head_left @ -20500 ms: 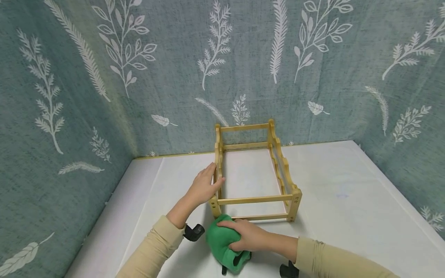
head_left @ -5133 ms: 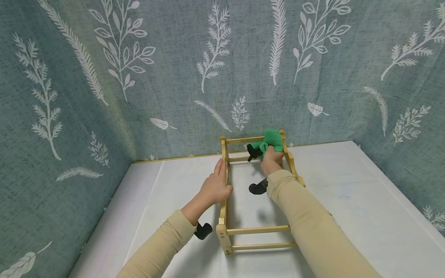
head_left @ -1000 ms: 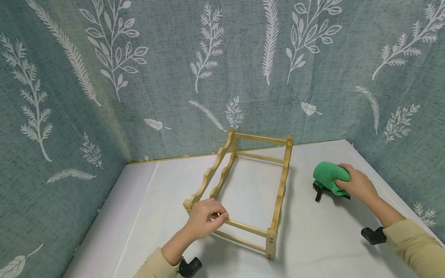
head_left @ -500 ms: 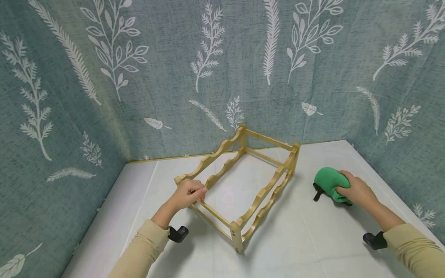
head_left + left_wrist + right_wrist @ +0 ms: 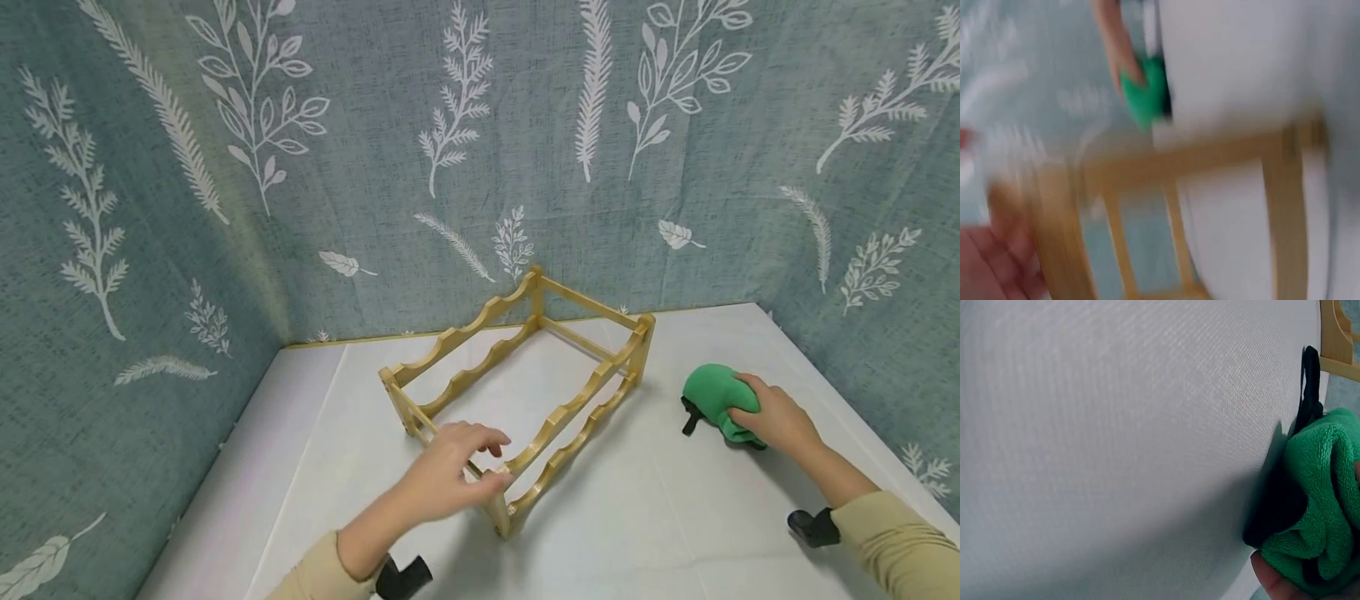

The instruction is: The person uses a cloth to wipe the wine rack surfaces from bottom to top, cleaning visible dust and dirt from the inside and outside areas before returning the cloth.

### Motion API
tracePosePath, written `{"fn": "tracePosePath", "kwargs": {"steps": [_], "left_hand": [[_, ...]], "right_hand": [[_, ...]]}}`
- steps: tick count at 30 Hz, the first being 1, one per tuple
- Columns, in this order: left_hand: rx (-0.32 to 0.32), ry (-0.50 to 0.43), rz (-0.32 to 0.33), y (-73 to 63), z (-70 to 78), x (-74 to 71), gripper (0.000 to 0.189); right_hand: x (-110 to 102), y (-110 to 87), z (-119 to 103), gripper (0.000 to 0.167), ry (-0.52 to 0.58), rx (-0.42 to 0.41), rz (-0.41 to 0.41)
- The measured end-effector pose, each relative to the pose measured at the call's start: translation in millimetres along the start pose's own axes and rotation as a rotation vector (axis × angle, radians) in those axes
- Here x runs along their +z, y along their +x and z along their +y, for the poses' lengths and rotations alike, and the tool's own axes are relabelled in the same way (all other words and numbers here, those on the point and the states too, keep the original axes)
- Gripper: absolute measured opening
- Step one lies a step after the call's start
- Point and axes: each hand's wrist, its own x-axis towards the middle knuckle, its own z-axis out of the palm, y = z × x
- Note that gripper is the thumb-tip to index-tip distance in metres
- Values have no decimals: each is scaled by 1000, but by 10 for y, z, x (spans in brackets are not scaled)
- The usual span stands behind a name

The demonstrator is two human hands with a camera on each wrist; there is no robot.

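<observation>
A light wooden rack (image 5: pixel 573 410) with scalloped side rails stands at an angle on the white table. My left hand (image 5: pixel 453 475) is at its near corner, thumb and fingers apart and curved, with a gap between them; contact with the rack cannot be told. The left wrist view is blurred and shows the left hand (image 5: pixel 997 265) beside a rack post. On the right, my right hand (image 5: pixel 780 417) grips a bunched green terry cloth (image 5: pixel 716 396) with a black strap. In the right wrist view, the green cloth (image 5: pixel 1319 506) shows folds and dark trim; most fingers are hidden.
The white table (image 5: pixel 637 517) meets a green-grey leaf-patterned curtain (image 5: pixel 375 167) at the back and both sides. The far end of the rack stands close to the back curtain. Black wrist-camera mounts (image 5: pixel 813 527) stick out near both cuffs.
The rack has turned, so both scalloped sides now slant to the right. My left hand has let go of the front rail and shifted right to the near corner. The right hand keeps the cloth.
</observation>
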Motion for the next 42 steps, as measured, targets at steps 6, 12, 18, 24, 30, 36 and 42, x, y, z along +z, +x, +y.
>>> {"fn": "tracePosePath", "kwargs": {"steps": [6, 12, 18, 24, 30, 36, 42], "left_hand": [[-53, -19, 187, -152, 215, 282, 25], [17, -175, 181, -214, -17, 220, 28], [109, -109, 48, -295, -343, -88, 35], [160, 175, -67, -259, -559, -411, 41], [28, 144, -149, -154, -756, -564, 36], [-63, 16, -227, -48, -903, -662, 38], [-82, -52, -204, -43, -964, -672, 35]], "right_hand": [[-8, 25, -3, 62, -7, -2, 6], [-17, 38, 2, 63, -7, -2, 10], [-21, 27, 0, 63, -16, 1, 16], [-13, 9, -11, 61, -16, -3, 32], [-14, 3, -22, 61, -11, -12, 37], [-12, -5, -18, 61, -6, -4, 31], [8, -8, -2, 62, 10, -7, 22]]}}
